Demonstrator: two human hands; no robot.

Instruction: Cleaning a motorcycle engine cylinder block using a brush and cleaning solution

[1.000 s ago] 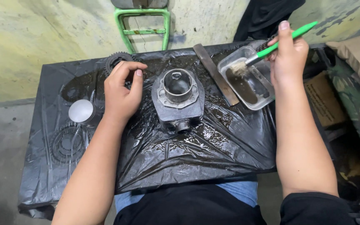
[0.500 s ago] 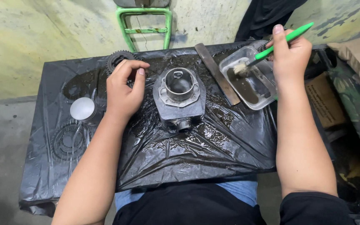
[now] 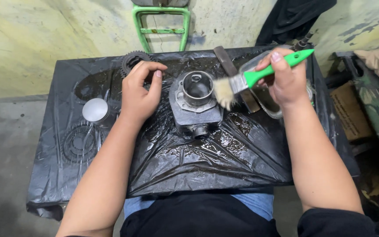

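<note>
A grey metal engine cylinder (image 3: 196,104) stands upright in the middle of a table covered with wet black plastic sheet (image 3: 207,153). My left hand (image 3: 139,94) rests just left of the cylinder, fingers curled, holding nothing. My right hand (image 3: 286,79) grips a green-handled paintbrush (image 3: 259,75). Its pale bristles hang beside the cylinder's right rim. Behind the brush and hand sits a clear plastic tub (image 3: 272,98) with dark liquid.
A black gear (image 3: 133,60) lies at the table's back left, a round silver lid (image 3: 95,109) further left. A flat metal bar (image 3: 233,74) lies beside the tub. A green metal frame (image 3: 161,24) leans on the wall. Cardboard box (image 3: 349,114) stands at right.
My right hand has lifted the brush out of the tub and carried it left to the cylinder. My left hand has barely moved.
</note>
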